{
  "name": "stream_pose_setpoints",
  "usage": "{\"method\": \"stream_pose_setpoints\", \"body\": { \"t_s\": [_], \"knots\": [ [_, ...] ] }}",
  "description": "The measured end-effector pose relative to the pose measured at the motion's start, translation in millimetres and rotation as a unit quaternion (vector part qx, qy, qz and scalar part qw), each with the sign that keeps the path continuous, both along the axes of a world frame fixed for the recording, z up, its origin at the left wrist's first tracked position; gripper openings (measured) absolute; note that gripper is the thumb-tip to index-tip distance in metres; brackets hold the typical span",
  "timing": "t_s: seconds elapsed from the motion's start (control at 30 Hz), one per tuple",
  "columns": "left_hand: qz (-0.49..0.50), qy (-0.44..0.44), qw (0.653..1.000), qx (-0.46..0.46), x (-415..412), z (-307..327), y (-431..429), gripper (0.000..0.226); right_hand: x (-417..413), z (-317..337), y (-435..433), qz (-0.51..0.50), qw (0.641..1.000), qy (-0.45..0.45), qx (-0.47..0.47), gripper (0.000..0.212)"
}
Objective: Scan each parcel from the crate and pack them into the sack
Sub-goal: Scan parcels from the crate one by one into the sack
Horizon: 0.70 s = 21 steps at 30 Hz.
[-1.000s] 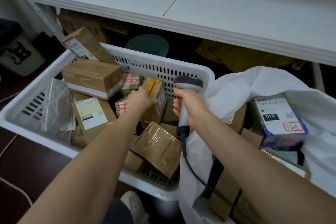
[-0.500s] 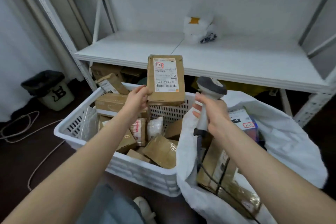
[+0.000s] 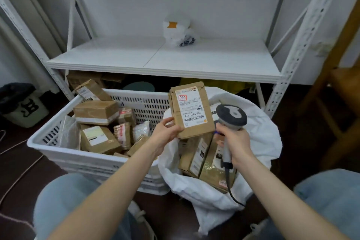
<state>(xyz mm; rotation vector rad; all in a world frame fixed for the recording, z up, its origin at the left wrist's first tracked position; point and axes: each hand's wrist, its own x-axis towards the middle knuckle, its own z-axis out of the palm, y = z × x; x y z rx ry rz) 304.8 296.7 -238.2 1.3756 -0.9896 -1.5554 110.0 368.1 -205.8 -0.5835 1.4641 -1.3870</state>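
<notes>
My left hand (image 3: 165, 133) grips a brown cardboard parcel (image 3: 191, 112) by its lower left corner and holds it upright above the near edge of the white sack (image 3: 259, 136). Its white label with a barcode faces me. My right hand (image 3: 232, 141) grips the handle of a grey barcode scanner (image 3: 230, 118), whose head sits just right of the parcel. The sack holds several brown parcels (image 3: 196, 157). To the left, the white slotted crate (image 3: 58, 149) is full of several boxes and small packets (image 3: 96, 112).
A white metal shelf (image 3: 161, 60) stands behind the crate and sack, with a white plastic bag (image 3: 178, 32) on it. A small bin with a black liner (image 3: 21, 103) sits at far left. Cables trail across the dark floor. A wooden frame stands at right.
My left hand lifted the brown parcel out of the crate, raised it, then carried it right and down beside the scanner over the sack. My view pulled back from the crate.
</notes>
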Motion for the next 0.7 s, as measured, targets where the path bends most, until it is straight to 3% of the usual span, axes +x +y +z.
{"method": "stream_pose_setpoints", "body": {
  "t_s": [0.07, 0.7],
  "knots": [
    [0.008, -0.005, 1.000, -0.010, -4, -8, 0, 0.065, -1, -6, 17, 0.011, 1.000, 0.012, 0.017, 0.012],
    [-0.009, -0.081, 0.995, -0.059, -10, -37, -9, 0.075, 14, -21, 75, 0.079, 0.991, 0.071, 0.080, 0.016]
  ]
}}
